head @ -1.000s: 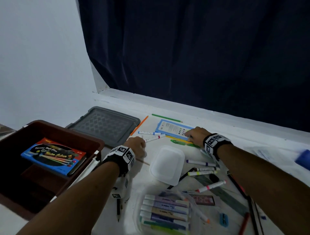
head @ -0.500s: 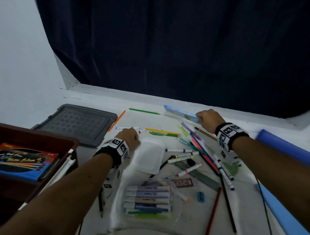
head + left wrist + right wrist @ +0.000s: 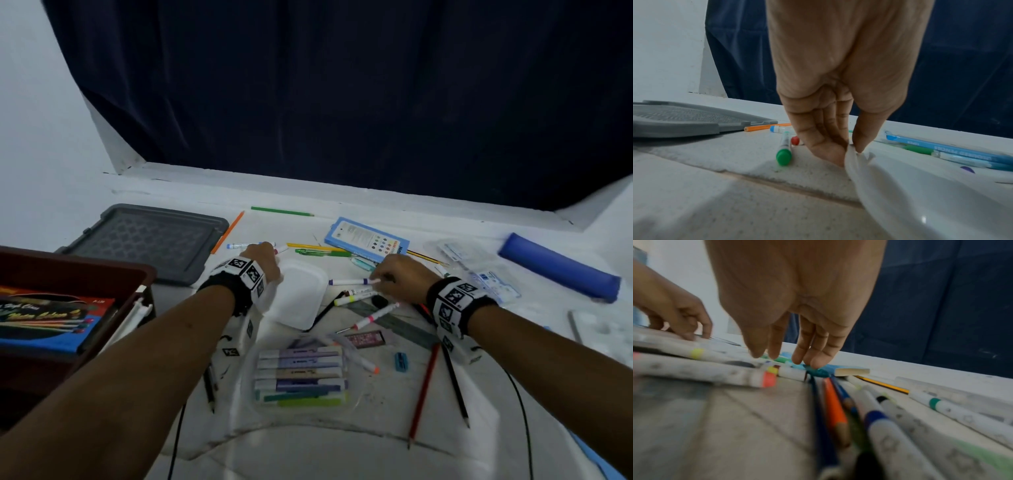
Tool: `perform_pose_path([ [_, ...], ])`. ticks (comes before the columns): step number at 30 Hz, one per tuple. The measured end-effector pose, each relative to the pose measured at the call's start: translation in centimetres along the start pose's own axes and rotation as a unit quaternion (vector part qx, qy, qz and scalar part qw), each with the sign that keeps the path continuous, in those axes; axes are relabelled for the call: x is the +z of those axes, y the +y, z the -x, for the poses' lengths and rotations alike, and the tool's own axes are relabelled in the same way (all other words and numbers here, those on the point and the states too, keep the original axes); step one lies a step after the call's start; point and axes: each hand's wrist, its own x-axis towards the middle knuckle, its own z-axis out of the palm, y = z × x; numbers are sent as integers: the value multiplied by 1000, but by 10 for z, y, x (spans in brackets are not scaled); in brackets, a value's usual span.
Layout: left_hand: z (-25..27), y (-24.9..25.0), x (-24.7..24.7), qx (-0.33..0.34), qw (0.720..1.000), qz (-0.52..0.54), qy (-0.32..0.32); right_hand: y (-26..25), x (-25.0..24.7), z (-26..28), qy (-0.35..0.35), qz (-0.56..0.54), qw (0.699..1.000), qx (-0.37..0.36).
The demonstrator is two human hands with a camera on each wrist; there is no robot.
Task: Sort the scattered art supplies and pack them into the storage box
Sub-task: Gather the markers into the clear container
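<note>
Left hand (image 3: 838,100) pinched the white plastic lid's (image 3: 297,294) edge on the surface (image 3: 394,428); right hand (image 3: 797,305) hung over scattered white markers (image 3: 356,291), fingers (image 3: 819,360) loosely spread, holding nothing.

Your left hand (image 3: 263,262) pinches the white lid (image 3: 296,294), with a green marker (image 3: 784,150) and a red cap (image 3: 795,140) just beside its fingers (image 3: 818,142). Your right hand (image 3: 399,279) sits among crowded markers (image 3: 356,291), the blue box (image 3: 367,240) just beyond. Between the hands, markers and the lid fill the table (image 3: 376,455). Bare table lies near you, below the marker tray (image 3: 251,383). To the left, the grey lid (image 3: 147,241) and the brown box (image 3: 137,274) block the way.
</note>
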Motion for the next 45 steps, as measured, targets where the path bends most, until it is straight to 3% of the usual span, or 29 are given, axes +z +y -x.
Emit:
perform_pose_path([
  [6,6,-8,-2,-32,999,-3,32,-22,4,27,-86,1,996,-38],
  [13,20,-16,-15,-55,997,34,47,-21,7,33,-12,27,999,27],
  [18,29,-24,-9,-76,996,32,22,-19,5,35,47,-30,992,109],
  [21,32,-27,-6,-77,996,35,5,-22,-1,38,74,-53,989,118],
  [31,40,-28,2,-65,997,35,-16,-18,-6,61,47,26,978,199],
  [33,40,-30,2,-61,997,29,-25,-24,-5,71,53,15,982,179],
  [37,41,-29,5,-71,997,21,-32,-53,2,96,11,-52,997,54],
  [40,44,-26,7,-82,996,9,-40,-81,7,108,20,-64,998,1],
  [45,48,-26,2,-58,996,-3,-64,-130,8,113,-42,-249,966,58],
])
